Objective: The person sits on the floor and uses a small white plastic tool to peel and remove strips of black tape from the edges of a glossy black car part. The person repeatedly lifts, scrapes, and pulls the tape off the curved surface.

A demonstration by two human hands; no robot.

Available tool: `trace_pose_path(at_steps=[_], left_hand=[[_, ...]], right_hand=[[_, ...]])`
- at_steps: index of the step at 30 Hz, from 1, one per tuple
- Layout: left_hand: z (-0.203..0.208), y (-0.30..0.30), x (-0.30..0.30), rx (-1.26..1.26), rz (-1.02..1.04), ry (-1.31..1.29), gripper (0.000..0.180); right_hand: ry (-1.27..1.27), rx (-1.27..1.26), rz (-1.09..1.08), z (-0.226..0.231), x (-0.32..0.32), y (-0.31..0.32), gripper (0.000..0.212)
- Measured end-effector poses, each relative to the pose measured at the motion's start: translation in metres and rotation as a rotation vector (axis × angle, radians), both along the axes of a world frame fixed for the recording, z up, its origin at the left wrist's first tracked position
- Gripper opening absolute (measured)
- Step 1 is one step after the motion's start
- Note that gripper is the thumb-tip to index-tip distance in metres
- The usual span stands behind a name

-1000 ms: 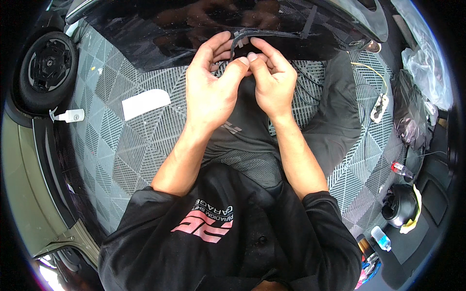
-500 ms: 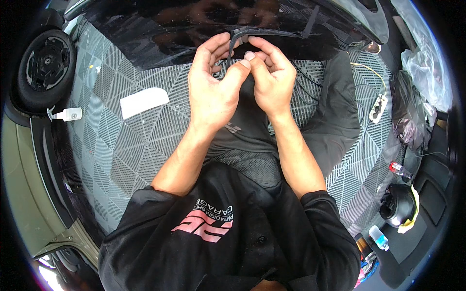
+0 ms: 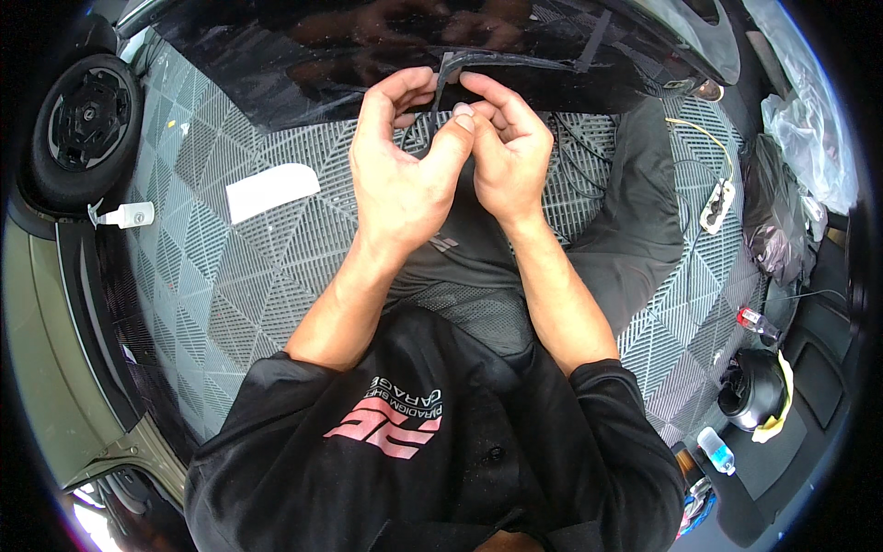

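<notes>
A glossy black panel (image 3: pixel 303 64) with reflections spans the far side, and a thin black strip (image 3: pixel 520 61) runs along it, bending downward between my hands. My left hand (image 3: pixel 395 179) is curled around the strip's bent end, its fingertips against it. My right hand (image 3: pixel 513 161) is closed just to the right, index finger reaching to the panel beside the bend. Both thumb tips meet below the strip. What my right fingers pinch is too small and hidden to make out.
A white rounded sheet (image 3: pixel 273 192) and a spray bottle (image 3: pixel 127 216) lie left on the grey grid floor (image 3: pixel 230 304), near a wheel (image 3: pixel 87 115). At right are a power strip (image 3: pixel 716 206), plastic bags (image 3: pixel 782 202), a red-capped bottle (image 3: pixel 757 322) and a black helmet-like round object (image 3: pixel 752 391).
Both hands have shifted slightly left, the right fingers a little lower. More of the strip's bend shows above my fingertips. The surroundings look the same.
</notes>
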State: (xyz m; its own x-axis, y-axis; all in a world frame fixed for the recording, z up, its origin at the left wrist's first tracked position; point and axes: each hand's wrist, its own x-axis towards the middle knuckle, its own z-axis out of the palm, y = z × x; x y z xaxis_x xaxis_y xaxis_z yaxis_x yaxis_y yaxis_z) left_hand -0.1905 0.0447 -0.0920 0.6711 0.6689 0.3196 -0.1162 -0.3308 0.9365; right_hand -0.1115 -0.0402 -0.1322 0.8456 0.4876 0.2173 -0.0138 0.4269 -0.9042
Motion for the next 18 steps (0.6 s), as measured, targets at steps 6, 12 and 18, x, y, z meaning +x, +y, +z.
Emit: trace_pose_path(at_steps=[6,12,18], left_hand=[[-0.001,0.0,0.003,-0.059,0.024,-0.049,0.049],[-0.002,0.004,0.005,0.002,0.055,-0.031,0.048],[-0.005,0.011,0.013,0.111,0.105,-0.037,0.041]], right_hand=[[0.042,0.031,0.011,-0.001,-0.002,0.003,0.032],[0.042,0.042,0.014,-0.003,-0.002,0.005,0.03],[0.106,0.09,0.06,-0.005,-0.001,0.006,0.028]])
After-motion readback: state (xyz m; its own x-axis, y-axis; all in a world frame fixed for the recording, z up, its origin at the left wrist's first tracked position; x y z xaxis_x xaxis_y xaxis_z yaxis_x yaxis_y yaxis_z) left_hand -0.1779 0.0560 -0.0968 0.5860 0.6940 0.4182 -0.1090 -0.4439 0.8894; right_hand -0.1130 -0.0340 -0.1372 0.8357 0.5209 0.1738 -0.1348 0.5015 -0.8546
